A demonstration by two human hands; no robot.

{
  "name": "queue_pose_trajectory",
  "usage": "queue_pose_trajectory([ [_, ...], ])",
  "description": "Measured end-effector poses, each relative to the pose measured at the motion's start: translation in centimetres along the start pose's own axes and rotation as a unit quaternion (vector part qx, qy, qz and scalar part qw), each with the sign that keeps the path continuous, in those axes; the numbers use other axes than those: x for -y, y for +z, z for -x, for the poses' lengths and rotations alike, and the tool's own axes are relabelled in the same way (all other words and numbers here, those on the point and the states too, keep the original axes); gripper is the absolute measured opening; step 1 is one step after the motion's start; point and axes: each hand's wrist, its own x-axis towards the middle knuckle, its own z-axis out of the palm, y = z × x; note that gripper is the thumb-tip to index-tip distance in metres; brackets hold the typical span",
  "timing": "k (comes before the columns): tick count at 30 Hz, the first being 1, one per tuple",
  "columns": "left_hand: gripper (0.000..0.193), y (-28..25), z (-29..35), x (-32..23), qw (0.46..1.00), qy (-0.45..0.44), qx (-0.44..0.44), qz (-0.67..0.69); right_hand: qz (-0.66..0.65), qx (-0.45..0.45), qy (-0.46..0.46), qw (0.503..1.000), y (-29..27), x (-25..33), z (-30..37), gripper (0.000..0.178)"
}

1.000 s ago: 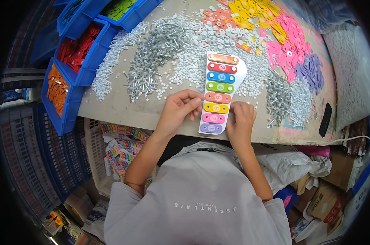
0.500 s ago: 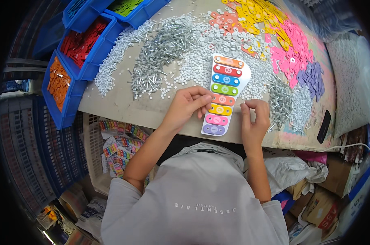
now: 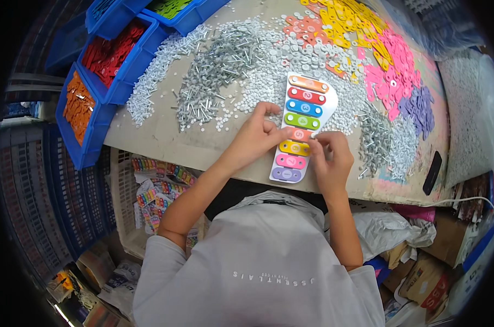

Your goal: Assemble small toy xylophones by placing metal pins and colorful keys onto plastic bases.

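On the near part of the worktable lies a toy xylophone (image 3: 327, 104), a white tapered base with a column of coloured bars. Its upper bars, such as the green bar (image 3: 302, 121), carry white round pieces at their ends, while the lower ones, such as the pink bar (image 3: 290, 161), show dark holes. My left hand (image 3: 253, 135) has curled fingers, its thumb on the left end of the salmon bar (image 3: 300, 134); anything under the thumb is hidden. At that bar's right end, my right hand (image 3: 332, 158) pinches a small pale piece, too small to name.
Headed metal pins (image 3: 225, 60) and small white rings (image 3: 269, 82) lie in heaps beyond the xylophone. Yellow (image 3: 339, 22), pink (image 3: 393, 71) and purple bars (image 3: 416, 106) are piled right. Blue bins (image 3: 89, 155) stand left; a dark flat object (image 3: 432, 173) lies near the right edge.
My right hand has moved left onto the salmon bar's right end. My left thumb has come down on its left end, and the xylophone has shifted slightly right.
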Motion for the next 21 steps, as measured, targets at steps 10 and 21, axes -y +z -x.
queue_pose_trajectory([
  [10,0.061,-0.7,-1.9,-0.8,0.993,-0.040,0.081,-0.078,-0.304,0.174,0.390,0.852,-0.9,-0.4,-2.0,0.035],
  [21,0.051,-0.9,-2.0,-1.1,0.989,-0.063,0.125,-0.055,-0.309,0.225,0.429,0.818,-1.7,-0.1,-2.7,0.037],
])
